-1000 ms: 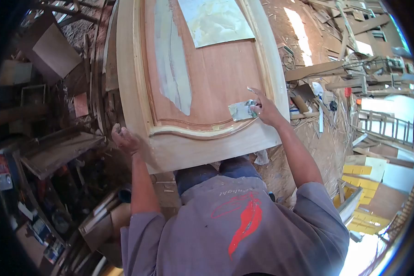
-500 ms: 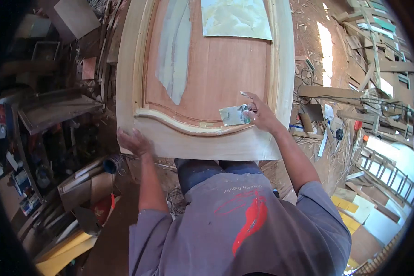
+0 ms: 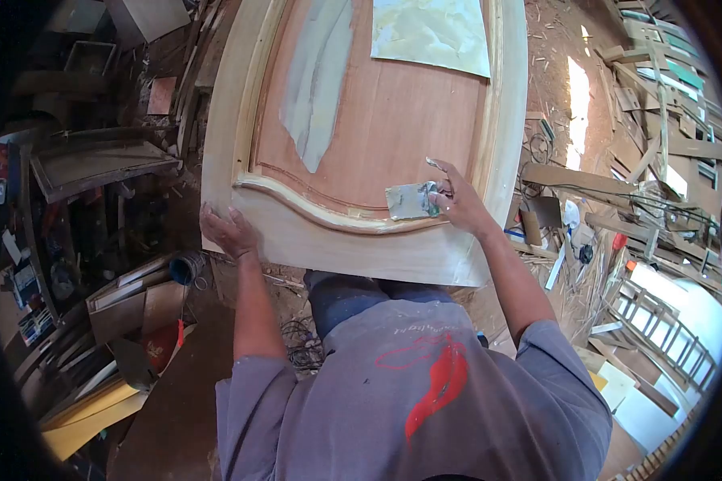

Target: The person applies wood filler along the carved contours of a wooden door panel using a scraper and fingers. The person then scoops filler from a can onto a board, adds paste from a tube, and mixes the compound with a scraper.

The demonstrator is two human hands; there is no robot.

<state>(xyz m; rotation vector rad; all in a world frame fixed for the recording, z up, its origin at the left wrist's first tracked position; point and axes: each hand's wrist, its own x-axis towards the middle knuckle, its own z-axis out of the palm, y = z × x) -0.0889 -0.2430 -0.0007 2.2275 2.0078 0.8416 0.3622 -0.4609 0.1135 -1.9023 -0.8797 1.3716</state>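
Observation:
A wooden cabinet door (image 3: 345, 251) with a pale frame, curved moulding and reddish inner panel lies in front of me, over my thighs. My left hand (image 3: 231, 231) is at its near left corner, fingers curled at the edge and thumb on top. In my right hand (image 3: 460, 202) is a flat putty scraper (image 3: 407, 202) smeared with filler, pinched above the near right moulding; its index finger sticks out with filler on the tip. A long grey-white filler patch (image 3: 317, 88) covers the panel's left part. Farther up lies a board coated with cream filler (image 3: 431, 36).
Wood offcuts and planks (image 3: 578, 178) litter the ground on the right, with cables across them. At left stand a dark framed panel (image 3: 100, 170), a metal can (image 3: 186, 268) and stacked boards (image 3: 124, 309).
The view has turned slightly, so the door appears tilted clockwise. My left hand, blurred before, has settled at the door's left edge. The scraper stays in my right hand near the moulding.

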